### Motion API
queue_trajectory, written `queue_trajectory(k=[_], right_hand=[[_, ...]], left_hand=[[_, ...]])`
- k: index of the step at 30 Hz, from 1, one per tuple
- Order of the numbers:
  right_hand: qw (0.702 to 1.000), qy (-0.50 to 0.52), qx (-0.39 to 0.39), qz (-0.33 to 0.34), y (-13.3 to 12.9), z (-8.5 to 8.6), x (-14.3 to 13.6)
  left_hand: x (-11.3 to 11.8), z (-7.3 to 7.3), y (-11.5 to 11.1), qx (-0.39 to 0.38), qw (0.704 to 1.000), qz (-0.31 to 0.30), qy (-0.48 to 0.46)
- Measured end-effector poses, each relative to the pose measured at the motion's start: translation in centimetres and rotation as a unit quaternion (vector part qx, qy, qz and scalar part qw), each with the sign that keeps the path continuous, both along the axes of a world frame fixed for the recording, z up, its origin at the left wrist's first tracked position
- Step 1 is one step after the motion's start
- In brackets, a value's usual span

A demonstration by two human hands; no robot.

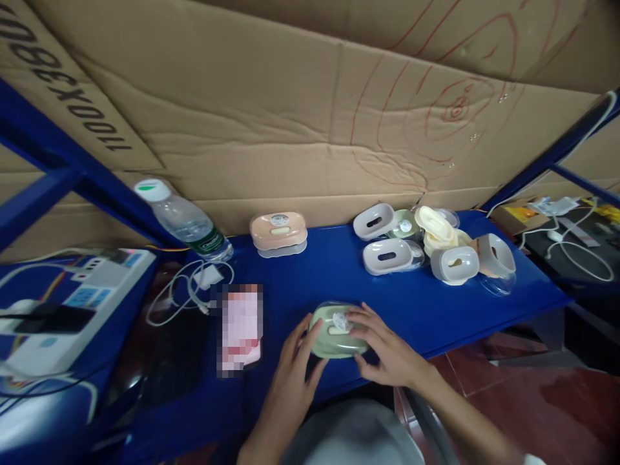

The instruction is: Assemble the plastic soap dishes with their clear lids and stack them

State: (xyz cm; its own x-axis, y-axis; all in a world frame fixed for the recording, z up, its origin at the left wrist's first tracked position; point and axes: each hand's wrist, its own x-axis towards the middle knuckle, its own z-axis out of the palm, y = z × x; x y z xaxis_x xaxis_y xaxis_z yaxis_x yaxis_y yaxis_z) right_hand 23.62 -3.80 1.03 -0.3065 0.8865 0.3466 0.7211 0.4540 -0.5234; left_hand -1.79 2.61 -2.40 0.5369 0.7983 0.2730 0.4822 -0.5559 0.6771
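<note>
A green oval case (325,334) with a clear cover and a round white sticker lies near the front edge of the blue table. My left hand (296,367) grips its left side, with the thumb at the lower edge and fingers on the upper left. From the right, my right hand (385,345) holds the same case, its fingers over the top beside the sticker and its thumb by the lower right edge. The undersides of the fingertips are hidden.
On the blue table (324,258) stand a peach case (279,231), a water bottle (186,219), a blurred-out phone (239,329) and a white cable (177,294). Several grey and cream case parts (387,255) lie at right. A power strip (82,303) is at left; cardboard (271,129) stands behind.
</note>
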Motion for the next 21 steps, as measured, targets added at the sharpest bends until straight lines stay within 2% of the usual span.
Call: queue_trajectory(k=[3,7,13,17,21], right_hand=[[0.997,-0.048,0.023,0.052,1.2,0.1,-0.1],[0.989,-0.11,0.049,0.09,1.2,0.3,0.4],[0.968,-0.168,0.05,0.179,3.1,0.3,1.9],[0.977,-0.157,0.047,0.138,4.7,-0.1,2.6],[0.97,-0.226,0.058,0.065,5.9,-0.3,3.1]], left_hand=[[-0.2,0.0,0.0,-0.002,1.0,0.007,0.012],[-0.2,0.0,0.3,-0.005,1.0,0.014,0.019],[0.0,0.9,1.8,-0.035,0.998,-0.002,0.05],[1.3,1.0,2.8,-0.027,0.998,0.016,0.057],[3.2,1.3,3.1,0.01,0.997,0.074,0.036]])
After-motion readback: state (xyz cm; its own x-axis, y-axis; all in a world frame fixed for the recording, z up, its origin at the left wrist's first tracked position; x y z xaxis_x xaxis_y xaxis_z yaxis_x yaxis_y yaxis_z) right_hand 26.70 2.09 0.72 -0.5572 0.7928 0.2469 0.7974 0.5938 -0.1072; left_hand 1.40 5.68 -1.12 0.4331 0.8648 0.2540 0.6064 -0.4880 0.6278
